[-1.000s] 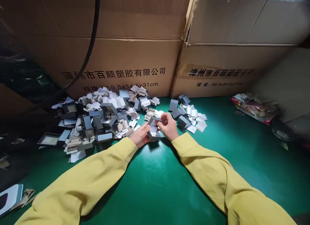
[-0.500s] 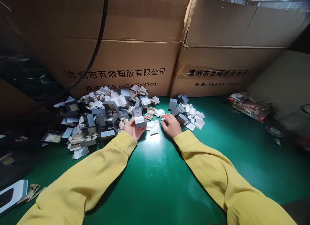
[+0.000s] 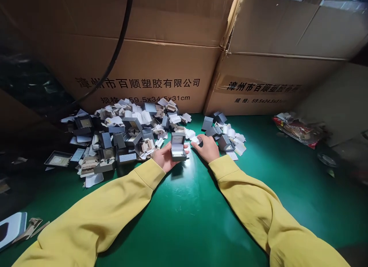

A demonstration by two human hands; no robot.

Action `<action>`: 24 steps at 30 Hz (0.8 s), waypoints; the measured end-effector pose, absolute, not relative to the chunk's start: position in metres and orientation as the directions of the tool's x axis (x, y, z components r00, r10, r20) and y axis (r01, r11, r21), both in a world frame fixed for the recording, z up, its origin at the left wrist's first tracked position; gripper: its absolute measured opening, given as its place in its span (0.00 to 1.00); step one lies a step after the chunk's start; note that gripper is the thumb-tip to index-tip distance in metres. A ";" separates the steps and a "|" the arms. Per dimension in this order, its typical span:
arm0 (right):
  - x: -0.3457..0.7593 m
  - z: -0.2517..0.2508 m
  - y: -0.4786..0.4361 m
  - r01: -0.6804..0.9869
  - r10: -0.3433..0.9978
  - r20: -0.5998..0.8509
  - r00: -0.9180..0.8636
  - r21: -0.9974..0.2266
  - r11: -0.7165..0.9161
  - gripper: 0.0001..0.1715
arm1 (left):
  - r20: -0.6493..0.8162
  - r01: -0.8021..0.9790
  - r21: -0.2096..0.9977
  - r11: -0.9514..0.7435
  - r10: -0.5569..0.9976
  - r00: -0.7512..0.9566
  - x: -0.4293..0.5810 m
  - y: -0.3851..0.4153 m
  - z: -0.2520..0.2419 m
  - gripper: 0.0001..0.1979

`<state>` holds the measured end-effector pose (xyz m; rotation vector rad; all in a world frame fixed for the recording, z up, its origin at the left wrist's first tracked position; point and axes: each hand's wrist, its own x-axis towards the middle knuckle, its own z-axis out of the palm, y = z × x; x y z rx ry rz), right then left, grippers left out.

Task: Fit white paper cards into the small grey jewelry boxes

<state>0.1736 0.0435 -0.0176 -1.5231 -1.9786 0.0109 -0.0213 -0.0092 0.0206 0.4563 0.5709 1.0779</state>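
Note:
My left hand (image 3: pixel 165 157) grips a small grey jewellery box (image 3: pixel 178 147) from its left side. The box's lid is raised, and a pale lining shows inside. To the right of it, my right hand (image 3: pixel 208 148) has thumb and fingers closed on a small white insert piece (image 3: pixel 196 140) just above the table. A big heap of grey boxes and white and tan inserts (image 3: pixel 126 123) lies beyond and left of my left hand. Close to my right hand is a smaller group of grey boxes (image 3: pixel 225 143) and white pieces.
Two large cardboard cartons (image 3: pixel 138 66) stand along the back of the green table (image 3: pixel 172 221). A black cable (image 3: pixel 117 45) hangs in front of the left carton. At the far right lies a plastic bag (image 3: pixel 299 130). A white phone-like device (image 3: pixel 15 225) rests at lower left.
My left hand has moved right with the open box, nearer my right hand. The right hand has closed on a white piece and shifted slightly right.

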 end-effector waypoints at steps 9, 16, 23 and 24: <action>0.180 -0.017 0.036 0.749 0.773 0.623 -0.119 -0.454 0.482 0.16 | -0.203 -0.749 0.591 0.299 0.954 0.221 -0.021 -0.003 0.019 0.22; 0.182 -0.008 0.009 0.628 0.750 0.612 -0.249 -0.488 0.607 0.18 | -0.158 -0.753 0.595 0.281 0.960 0.233 -0.020 -0.003 0.019 0.21; 0.177 -0.005 0.006 0.527 0.695 0.648 -0.312 -0.490 0.694 0.20 | -0.170 -0.676 0.611 0.412 0.902 0.396 -0.015 -0.011 0.018 0.22; 0.177 -0.005 0.006 0.518 0.697 0.643 -0.317 -0.498 0.695 0.20 | -0.167 -0.671 0.609 0.422 0.896 0.412 -0.014 -0.012 0.017 0.22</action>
